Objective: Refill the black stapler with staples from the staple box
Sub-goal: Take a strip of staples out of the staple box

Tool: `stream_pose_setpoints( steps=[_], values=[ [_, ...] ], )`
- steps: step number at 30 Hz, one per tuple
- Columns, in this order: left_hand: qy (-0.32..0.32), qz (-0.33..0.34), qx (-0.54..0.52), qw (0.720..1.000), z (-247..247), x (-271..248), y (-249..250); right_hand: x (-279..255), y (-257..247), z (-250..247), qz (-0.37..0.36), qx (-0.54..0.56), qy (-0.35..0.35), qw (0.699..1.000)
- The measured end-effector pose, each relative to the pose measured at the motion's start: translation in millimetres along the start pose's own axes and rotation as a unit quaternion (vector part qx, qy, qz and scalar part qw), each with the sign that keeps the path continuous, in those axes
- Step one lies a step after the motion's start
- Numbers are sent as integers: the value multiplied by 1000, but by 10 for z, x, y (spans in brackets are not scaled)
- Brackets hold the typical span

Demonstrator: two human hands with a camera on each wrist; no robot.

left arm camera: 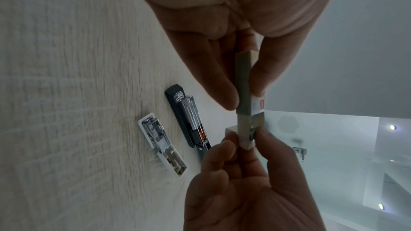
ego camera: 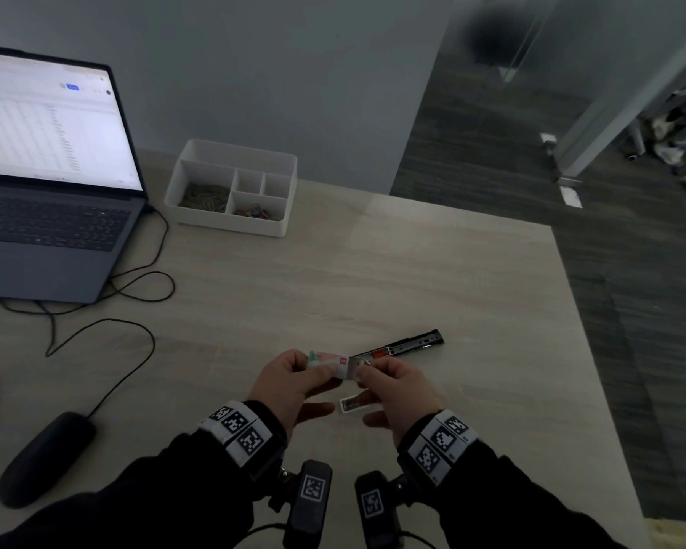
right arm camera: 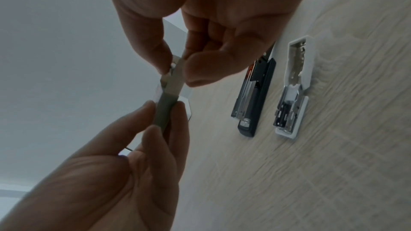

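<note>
Left hand [ego camera: 290, 380] grips staple box [ego camera: 329, 362] | right hand [ego camera: 393, 384] pinches its tray | wrist views: white stapler [left arm camera: 162, 144]

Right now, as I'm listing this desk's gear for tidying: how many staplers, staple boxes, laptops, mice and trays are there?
Staplers: 2, black stapler and white stapler
Staple box: 1
Laptop: 1
Mouse: 1
Tray: 1
Total: 6

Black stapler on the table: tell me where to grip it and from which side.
Grip the black stapler across its long side walls at mid-length, coming from above. It lies flat with its magazine open upward, so keep fingers off the exposed metal channel.
</note>
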State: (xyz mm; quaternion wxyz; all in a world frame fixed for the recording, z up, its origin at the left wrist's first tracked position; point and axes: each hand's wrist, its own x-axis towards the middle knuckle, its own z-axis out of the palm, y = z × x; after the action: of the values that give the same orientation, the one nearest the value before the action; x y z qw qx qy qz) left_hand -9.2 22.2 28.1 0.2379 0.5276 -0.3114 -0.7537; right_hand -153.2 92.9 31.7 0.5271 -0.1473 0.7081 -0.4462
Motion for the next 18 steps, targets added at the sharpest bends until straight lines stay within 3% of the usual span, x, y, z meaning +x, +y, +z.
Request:
stream_pose_setpoints(
  steps=[9,13,18],
  values=[
    [1,-43,-68,997,-35,30,23,66,-31,-85,-9,90,24,996],
    [-3,-50,-80,996,-45,36,37,69,-57,-119,13,178,-27,984],
    [-1,-49,-74,996,-43,48,26,60,-52,-91,-9,192,-34,981]
  ],
)
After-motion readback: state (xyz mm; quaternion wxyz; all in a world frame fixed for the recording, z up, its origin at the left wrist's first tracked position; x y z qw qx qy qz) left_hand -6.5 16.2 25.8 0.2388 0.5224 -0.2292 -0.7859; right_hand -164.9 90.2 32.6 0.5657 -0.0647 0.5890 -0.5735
